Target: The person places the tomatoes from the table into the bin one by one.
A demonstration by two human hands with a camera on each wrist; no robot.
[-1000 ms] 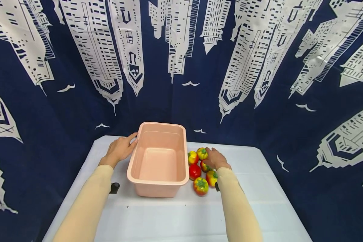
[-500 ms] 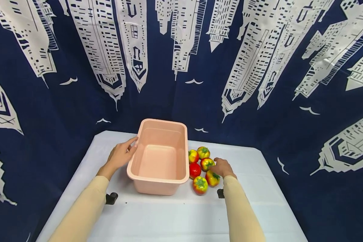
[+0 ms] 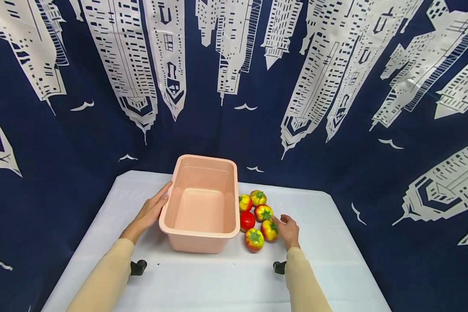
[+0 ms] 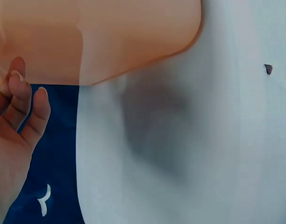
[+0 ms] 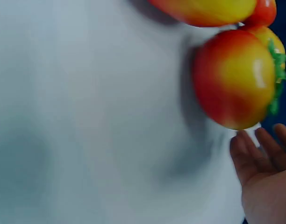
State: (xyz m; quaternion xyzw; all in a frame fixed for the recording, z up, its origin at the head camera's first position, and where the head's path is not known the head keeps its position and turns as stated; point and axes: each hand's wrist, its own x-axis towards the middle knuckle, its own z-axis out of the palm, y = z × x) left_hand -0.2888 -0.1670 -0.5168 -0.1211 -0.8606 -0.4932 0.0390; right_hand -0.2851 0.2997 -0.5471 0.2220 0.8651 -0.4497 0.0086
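Fingers loosely extended and relaxed, my right hand [image 3: 288, 231] sits just beside a red-and-yellow tomato [image 3: 269, 231]; whether they touch, I cannot tell. My left hand [image 3: 148, 213], its fingers nearly straight, reaches the left rim of a pink rectangular bin [image 3: 199, 244]. Five other tomatoes [image 3: 254, 241], one almost wholly red, cluster with the first at the bin's right on a white tablecloth [image 3: 203, 286], before a navy skyline-print curtain [image 3: 218, 138].
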